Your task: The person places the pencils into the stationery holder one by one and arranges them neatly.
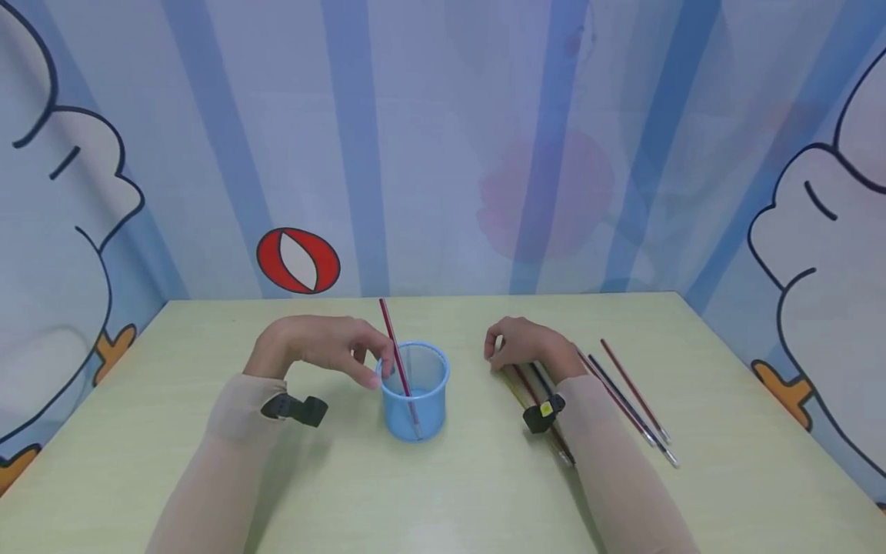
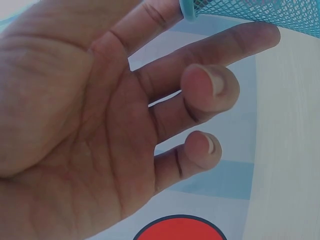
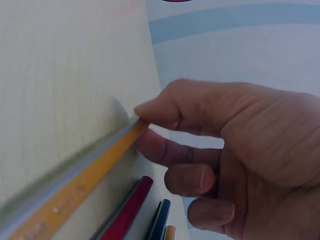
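Observation:
A blue mesh pencil cup [image 1: 434,412] stands upright on the table, with one dark red pencil [image 1: 388,323] leaning inside it. At the cup's left rim my left hand [image 1: 332,344] holds the edge between thumb and index finger; the other fingers are loosely bent outside the mesh. To the right of the cup, my right hand [image 1: 524,342] pinches the end of a yellow pencil [image 3: 90,172] between thumb and index finger, low over the table. A dark red pencil [image 3: 131,205] and a dark blue pencil [image 3: 160,220] lie beside it, partly hidden under my wrist.
More pencils, including a red one [image 1: 634,391], lie to the right of my right forearm. The pale table [image 1: 388,500] ends at a printed fabric backdrop [image 1: 443,169] behind and at both sides. Each wrist wears a small black camera.

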`<state>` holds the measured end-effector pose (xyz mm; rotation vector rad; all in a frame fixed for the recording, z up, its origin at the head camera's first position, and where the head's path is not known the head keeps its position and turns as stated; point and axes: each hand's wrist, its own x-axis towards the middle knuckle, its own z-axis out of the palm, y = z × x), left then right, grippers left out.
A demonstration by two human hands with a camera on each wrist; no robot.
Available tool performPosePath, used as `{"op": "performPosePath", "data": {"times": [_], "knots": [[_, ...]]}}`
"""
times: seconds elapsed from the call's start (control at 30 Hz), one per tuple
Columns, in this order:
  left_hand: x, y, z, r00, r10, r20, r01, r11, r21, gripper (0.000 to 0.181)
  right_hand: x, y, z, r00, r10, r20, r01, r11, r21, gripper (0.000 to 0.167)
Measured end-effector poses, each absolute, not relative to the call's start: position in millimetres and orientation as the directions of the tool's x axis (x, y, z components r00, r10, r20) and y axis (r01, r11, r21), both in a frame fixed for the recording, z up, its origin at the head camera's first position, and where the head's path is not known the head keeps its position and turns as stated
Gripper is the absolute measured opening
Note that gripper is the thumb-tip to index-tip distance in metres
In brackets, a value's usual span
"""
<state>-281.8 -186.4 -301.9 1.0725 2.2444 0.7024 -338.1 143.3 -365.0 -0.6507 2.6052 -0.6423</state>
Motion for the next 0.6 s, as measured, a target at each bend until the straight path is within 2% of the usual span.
{"op": "performPosePath", "data": {"times": [0.13, 0.23, 0.6], "knots": [[-282, -186, -304, -0.522, 0.815, -0.249, 0.524, 0.538, 0.66, 0.01, -338, 146, -364, -0.781, -0.582, -0.227, -0.348, 0.707, -0.615, 0.01], [-282, -185, -304, -0.522, 0.816, -0.249, 0.529, 0.539, 0.655, 0.011, -339, 147, -359, -0.759, -0.628, -0.17, -0.372, 0.632, -0.68, 0.014], [-281, -186, -301, -0.548, 0.798, -0.253, 0.529, 0.564, 0.634, 0.009, -329, 150, -322, -0.784, -0.618, 0.06, -0.426, 0.465, -0.776, 0.011]]}}
